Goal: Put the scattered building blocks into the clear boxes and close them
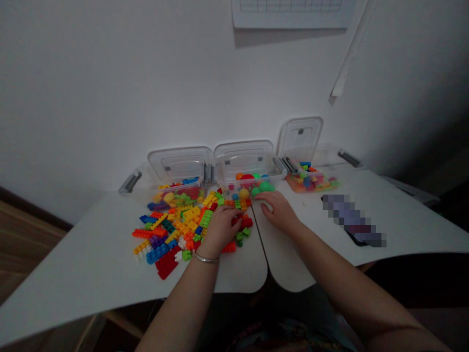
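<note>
White wall rises behind my counter, two pale sections with rounded front corners that meet at a seam; my left grip is curled down onto a heap of plastic building bricks, its fingers arched over them, and I cannot tell whether anything is held inside; a thin silver bangle circles that wrist; my right grip lies open and low on the counter, fingers loosely spread, holding nothing that shows; two green balls sit just past its fingertips, at the front of a clear plastic box; red bricks lie between my grips, right beside the left one; the heap spreads away to the left in yellow, blue, red, orange, green and purple; that box holds more coloured balls and stands with its lid tipped up; a second clear box to its left holds bricks, and a third to its right holds small mixed bricks, both lids raised too; farther right lies a dark object, too pixelated to name; a paper sheet hangs on the wall above; wooden flooring shows at the left.
</note>
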The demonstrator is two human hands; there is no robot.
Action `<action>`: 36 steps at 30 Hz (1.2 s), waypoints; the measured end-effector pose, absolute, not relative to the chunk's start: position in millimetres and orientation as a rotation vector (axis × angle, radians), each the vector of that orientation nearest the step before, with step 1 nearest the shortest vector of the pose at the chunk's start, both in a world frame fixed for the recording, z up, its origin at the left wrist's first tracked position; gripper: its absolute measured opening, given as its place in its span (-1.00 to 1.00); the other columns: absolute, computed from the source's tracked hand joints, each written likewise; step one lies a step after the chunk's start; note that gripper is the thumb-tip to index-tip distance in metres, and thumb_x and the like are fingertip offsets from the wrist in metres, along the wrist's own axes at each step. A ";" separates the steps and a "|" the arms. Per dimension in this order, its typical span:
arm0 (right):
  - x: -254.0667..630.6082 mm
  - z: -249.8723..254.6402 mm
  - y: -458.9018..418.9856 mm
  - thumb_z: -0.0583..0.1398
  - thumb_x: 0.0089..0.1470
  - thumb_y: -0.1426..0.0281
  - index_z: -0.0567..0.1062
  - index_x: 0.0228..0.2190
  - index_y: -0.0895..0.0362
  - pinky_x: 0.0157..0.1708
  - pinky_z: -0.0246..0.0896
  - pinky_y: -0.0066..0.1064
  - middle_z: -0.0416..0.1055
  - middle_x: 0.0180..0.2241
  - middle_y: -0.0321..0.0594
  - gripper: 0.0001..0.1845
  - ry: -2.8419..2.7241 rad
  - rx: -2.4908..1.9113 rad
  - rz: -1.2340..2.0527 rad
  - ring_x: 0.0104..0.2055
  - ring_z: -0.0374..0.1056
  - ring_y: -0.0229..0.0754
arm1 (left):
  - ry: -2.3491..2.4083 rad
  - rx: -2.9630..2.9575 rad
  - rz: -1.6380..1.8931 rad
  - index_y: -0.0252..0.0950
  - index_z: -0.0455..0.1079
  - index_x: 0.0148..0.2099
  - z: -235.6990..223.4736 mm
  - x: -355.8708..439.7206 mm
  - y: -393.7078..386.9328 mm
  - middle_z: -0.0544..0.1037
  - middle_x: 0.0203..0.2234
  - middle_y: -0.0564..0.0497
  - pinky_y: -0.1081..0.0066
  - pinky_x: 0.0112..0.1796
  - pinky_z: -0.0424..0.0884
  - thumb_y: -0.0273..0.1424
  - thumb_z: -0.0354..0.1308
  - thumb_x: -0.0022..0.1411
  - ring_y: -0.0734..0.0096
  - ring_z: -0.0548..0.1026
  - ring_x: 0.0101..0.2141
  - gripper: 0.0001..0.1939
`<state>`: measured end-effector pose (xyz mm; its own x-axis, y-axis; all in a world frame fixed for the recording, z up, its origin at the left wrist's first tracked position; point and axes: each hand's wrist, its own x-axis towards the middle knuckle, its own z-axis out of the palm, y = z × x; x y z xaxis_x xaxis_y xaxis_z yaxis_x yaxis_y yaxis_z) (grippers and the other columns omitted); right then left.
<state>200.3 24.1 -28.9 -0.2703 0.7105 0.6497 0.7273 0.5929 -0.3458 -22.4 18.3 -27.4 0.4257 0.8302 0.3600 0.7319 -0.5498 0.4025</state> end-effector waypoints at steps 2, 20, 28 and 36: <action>188.5 -40.0 26.2 0.07 0.08 0.57 0.48 -0.02 0.11 0.13 0.19 -0.11 0.45 0.04 -0.12 -0.56 -2.147 -1.141 0.040 0.08 0.33 -0.09 | 1.376 2.507 0.796 -0.25 0.53 -0.05 -28.9 -22.5 19.0 0.59 -0.21 -0.06 0.21 -0.03 0.38 -0.44 0.17 0.23 0.22 0.43 -0.12 -0.75; 190.7 -41.3 13.8 0.14 0.15 0.43 0.55 -0.35 0.14 -0.11 0.30 -0.23 0.51 -0.28 -0.11 -0.83 -2.168 -1.541 -0.123 -0.17 0.36 -0.06 | 1.339 2.533 0.801 -0.27 0.54 -0.13 -28.3 -22.8 19.8 0.59 -0.24 -0.05 0.19 -0.03 0.37 -0.50 0.14 0.21 0.22 0.44 -0.14 -0.79; 181.9 -43.6 19.5 0.17 0.14 0.37 0.43 0.06 0.12 0.05 0.24 -0.15 0.37 0.06 -0.04 -0.57 -2.196 -1.437 -0.084 0.06 0.27 0.00 | 1.342 2.532 0.774 -0.25 0.53 -0.12 -27.7 -23.5 20.8 0.59 -0.22 -0.05 0.19 -0.02 0.37 -0.46 0.13 0.23 0.21 0.44 -0.12 -0.79; 182.3 -50.8 24.2 0.19 0.14 0.34 0.50 -0.04 0.12 0.07 0.22 -0.13 0.49 -0.09 -0.09 -0.67 -2.254 -1.370 -0.053 -0.01 0.30 0.00 | 1.348 2.526 0.769 -0.25 0.53 -0.11 -27.5 -23.8 21.9 0.59 -0.22 -0.06 0.18 -0.02 0.37 -0.48 0.13 0.21 0.20 0.44 -0.12 -0.78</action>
